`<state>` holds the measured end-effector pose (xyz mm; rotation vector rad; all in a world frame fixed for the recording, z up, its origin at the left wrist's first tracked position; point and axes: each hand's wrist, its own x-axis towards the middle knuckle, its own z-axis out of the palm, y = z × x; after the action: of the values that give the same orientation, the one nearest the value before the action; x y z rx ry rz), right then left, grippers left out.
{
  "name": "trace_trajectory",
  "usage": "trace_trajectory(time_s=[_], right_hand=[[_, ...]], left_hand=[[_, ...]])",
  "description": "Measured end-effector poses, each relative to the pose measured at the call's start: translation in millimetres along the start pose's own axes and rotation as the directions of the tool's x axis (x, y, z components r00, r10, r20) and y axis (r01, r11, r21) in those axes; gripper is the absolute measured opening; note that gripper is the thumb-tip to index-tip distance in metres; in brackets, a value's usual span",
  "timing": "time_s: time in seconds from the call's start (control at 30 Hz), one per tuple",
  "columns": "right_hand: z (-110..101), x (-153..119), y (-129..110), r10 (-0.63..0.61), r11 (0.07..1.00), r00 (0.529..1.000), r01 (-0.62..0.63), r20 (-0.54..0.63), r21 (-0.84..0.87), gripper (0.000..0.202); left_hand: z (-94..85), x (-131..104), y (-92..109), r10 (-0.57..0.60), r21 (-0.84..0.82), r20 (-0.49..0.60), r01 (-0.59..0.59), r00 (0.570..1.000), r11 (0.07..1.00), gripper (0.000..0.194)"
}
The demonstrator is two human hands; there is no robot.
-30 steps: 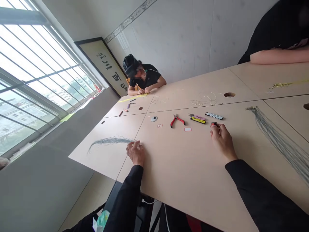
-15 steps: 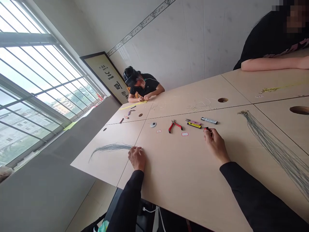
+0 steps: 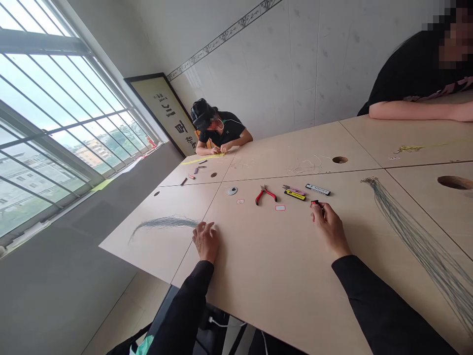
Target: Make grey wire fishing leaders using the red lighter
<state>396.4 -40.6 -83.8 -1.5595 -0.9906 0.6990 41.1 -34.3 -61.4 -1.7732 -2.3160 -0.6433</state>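
Observation:
My left hand (image 3: 206, 241) rests on the table at the near end of a bundle of thin grey-green threads (image 3: 162, 223). Its fingers are bent and apart, touching the thread ends, and I see nothing gripped between them. To the right, my right hand (image 3: 330, 227) is closed around a small red and black lighter (image 3: 315, 202), mostly hidden by the fingers. Beyond that hand lie thread snips (image 3: 293, 189) with a pink handle, a yellow-and-black case (image 3: 294, 195) and a black-and-white case (image 3: 318, 189). Red-handled pliers (image 3: 265, 195) lie between the hands, farther out.
A second bundle of grey-green cords (image 3: 414, 236) stretches along the right side. A round white object (image 3: 232, 191) and a small label (image 3: 280, 208) lie near the pliers. The tabletop has round holes (image 3: 340, 160). Two people (image 3: 221, 130) sit across the table.
The view has shifted slightly. My left hand stays at the thread ends with its fingers a little differently spread. My right hand still holds the lighter.

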Motion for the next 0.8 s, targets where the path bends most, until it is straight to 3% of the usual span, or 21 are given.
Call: trace_trajectory(time_s=[0.27, 0.47, 0.67, 0.8], right_hand=[[0.6, 1.3, 1.0, -0.019, 0.999, 1.0, 0.02, 0.023, -0.046, 0.04], [-0.1, 2.1, -0.7, -0.004, 0.996, 0.999, 0.008, 0.039, -0.09, 0.037], [-1.2, 1.6, -1.5, -0.003, 0.994, 0.999, 0.007, 0.04, -0.109, 0.036], [-2.0, 1.5, -0.7, 0.0, 0.993, 0.999, 0.004, 0.037, -0.114, 0.035]], left_hand=[[0.1, 1.6, 3.9, -0.011, 0.05, 0.037, 0.01, 0.999, 0.999, 0.037], [-0.1, -2.7, 6.3, 0.184, 0.016, 0.014, -0.184, 0.983, 0.983, 0.036], [2.3, -1.8, 3.7, 0.127, 0.005, 0.016, -0.127, 0.992, 0.992, 0.032], [4.1, -2.9, 3.1, 0.223, -0.045, 0.008, -0.222, 0.975, 0.974, 0.032]])
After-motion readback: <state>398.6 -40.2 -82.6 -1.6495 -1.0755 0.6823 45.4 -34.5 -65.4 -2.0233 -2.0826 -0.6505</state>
